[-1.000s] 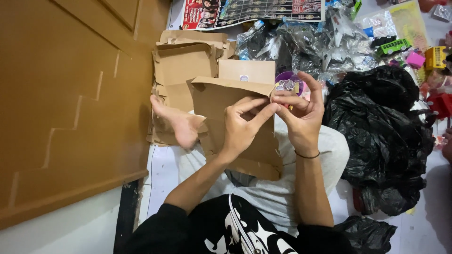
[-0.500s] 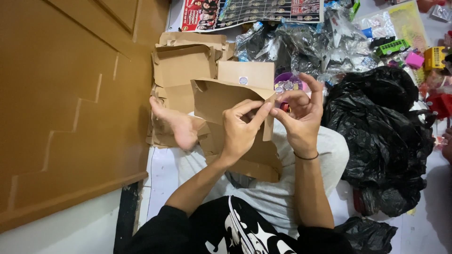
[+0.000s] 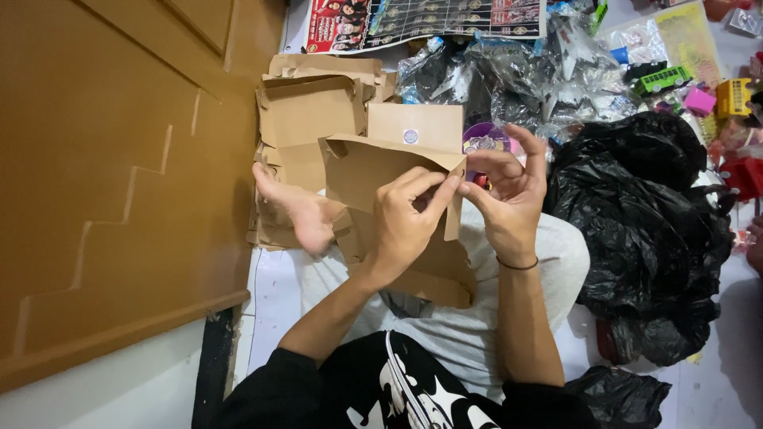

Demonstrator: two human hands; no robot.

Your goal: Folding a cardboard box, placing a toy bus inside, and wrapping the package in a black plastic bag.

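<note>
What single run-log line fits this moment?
left hand: grips cardboard | right hand: pinches flap edge | bags: right

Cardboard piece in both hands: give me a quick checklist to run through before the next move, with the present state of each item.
1. Left hand grips the flat brown cardboard piece at its right edge: ok.
2. Right hand is at that same edge, fingers curled: ok.
3. What the right fingertips pinch: cannot tell, hidden by the fingers.
4. Cardboard rests over the lap, clear of the bare foot: ok.
5. Stack of flattened cardboard lies within view beyond the foot: ok.
6. Black plastic bags crowd the right side: not ok for free room.
</note>
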